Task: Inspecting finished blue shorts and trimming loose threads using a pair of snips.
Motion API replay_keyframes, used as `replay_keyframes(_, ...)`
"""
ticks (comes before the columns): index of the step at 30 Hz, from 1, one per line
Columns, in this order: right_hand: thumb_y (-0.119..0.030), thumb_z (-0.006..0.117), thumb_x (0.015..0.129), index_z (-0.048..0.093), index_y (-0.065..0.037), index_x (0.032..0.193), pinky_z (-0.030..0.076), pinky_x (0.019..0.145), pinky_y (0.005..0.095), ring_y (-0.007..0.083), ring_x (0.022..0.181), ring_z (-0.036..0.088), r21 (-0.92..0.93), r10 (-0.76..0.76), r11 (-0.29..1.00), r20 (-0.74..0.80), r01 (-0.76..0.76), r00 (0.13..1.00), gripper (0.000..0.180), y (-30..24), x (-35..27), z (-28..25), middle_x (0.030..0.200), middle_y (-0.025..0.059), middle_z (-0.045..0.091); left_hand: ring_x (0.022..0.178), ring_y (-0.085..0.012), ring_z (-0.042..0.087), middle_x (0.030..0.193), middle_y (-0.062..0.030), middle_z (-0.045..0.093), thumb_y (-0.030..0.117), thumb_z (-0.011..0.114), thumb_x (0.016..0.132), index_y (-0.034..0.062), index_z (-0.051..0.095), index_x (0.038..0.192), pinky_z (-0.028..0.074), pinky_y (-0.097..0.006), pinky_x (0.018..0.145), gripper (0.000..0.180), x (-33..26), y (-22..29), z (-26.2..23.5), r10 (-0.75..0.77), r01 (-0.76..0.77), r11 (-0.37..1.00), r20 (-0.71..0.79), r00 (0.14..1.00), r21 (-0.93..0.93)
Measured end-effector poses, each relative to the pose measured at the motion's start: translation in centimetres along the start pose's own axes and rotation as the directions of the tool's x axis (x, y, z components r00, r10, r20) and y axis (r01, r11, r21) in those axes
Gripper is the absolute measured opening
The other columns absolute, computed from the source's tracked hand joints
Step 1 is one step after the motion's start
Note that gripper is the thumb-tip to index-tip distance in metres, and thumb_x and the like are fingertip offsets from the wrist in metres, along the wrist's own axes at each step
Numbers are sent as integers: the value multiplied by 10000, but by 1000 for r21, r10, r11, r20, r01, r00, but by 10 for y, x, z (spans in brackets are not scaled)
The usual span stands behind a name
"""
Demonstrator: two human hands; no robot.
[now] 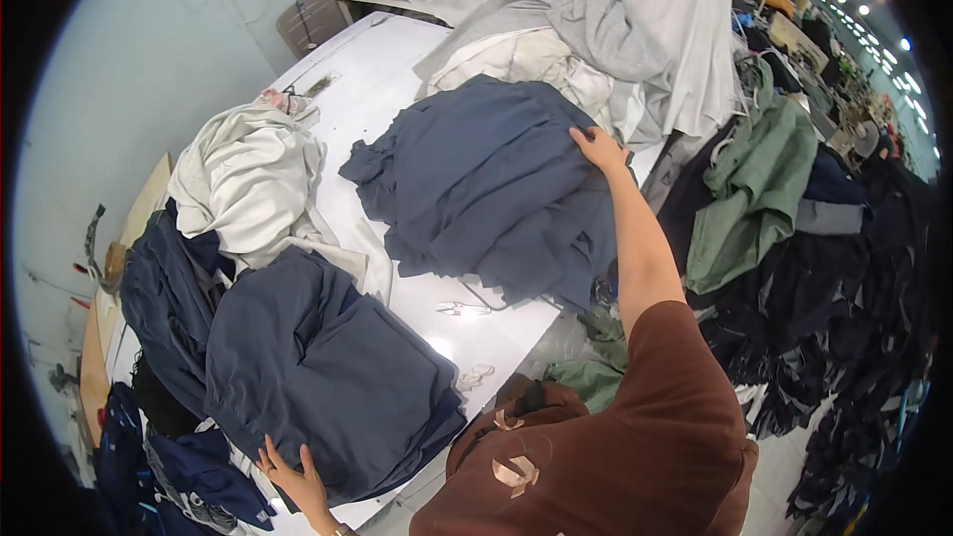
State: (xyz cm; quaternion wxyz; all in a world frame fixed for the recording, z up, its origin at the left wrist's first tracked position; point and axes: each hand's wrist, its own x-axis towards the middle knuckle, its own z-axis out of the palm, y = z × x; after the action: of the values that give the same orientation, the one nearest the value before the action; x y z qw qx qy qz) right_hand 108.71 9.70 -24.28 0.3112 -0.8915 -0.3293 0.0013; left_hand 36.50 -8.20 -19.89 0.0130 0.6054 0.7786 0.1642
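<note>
Landmark: long white cutting table (387, 109); everything below is placed relative to it.

My right hand (600, 149) is stretched out over the far-right part of the table, fingers spread flat, palm down on the loose pile of dark navy blue fabric pieces (486, 189) at the table's middle; pressing or gripping its far edge, can't tell which; nothing lifted.

My left hand (291, 476) sits at the near edge of the table, fingers open and resting on the neat stack of dark navy blue cloth panels (318, 367) at the near-left corner; touching, not clutching.

Progress, judging from layout only: the near stack looks squared and settled, so that part seems done; the middle pile is ragged, edges fanned out, so it looks unsorted; most of the work appears left.

Other items: crumpled pale cream garment heap (248, 179) on the table's left side, just beside the near stack; a big mound of light grey and white fabric (596, 20) at the far end of the table; a small pair of metal thread snips (462, 309) on the bare strip between the two navy piles; sage green jackets (754, 179) and dark garments hang off the right of the table, well apart from my hands; my brown sleeve (675, 407) covers the near-right corner.
</note>
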Motion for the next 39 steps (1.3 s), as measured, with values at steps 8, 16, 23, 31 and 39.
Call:
replay_keyframes(8,-137,757,688,554,-39,810,437,819,374,291,759,582,341,-600,611,-390,715,698,256,-126,-42,-39,766,103,581,1296,-304,407,1382,-174,437,197,593,922,27,504,1297,345,-389,1044,421,26,98,-22,147,-61,836,116,982,-545)
replay_keyframes(16,-136,728,617,549,-64,929,354,993,481,286,931,554,503,-955,135,-163,854,247,367,-150,-228,-22,919,100,550,1267,-312,426,1385,-168,414,245,655,868,82,366,1408,399,-381,1008,634,64,320,43,651,137,273,288,702,-952)
replay_keyframes(23,-147,728,692,611,-72,920,394,897,428,290,965,553,382,-887,402,-62,832,457,266,-100,-203,-54,989,83,595,1084,-345,541,1090,-173,592,124,624,815,101,547,1192,403,-373,956,385,80,345,130,601,-69,438,235,764,-896)
replay_keyframes(31,-444,742,721,688,-93,855,211,1063,603,452,1328,277,-260,-698,693,-13,672,716,379,-65,-144,-71,1339,198,438,994,-338,588,848,-191,649,-45,434,832,50,689,937,452,-356,869,292,115,319,110,564,-352,600,67,823,-718)
replay_keyframes(39,-244,752,740,532,-7,731,436,626,390,335,700,541,326,-937,347,92,879,336,323,-190,-119,-98,744,135,518,1004,-144,596,1091,-85,664,70,562,864,-45,614,1152,417,-243,915,314,199,266,-48,288,-402,453,-296,911,-796)
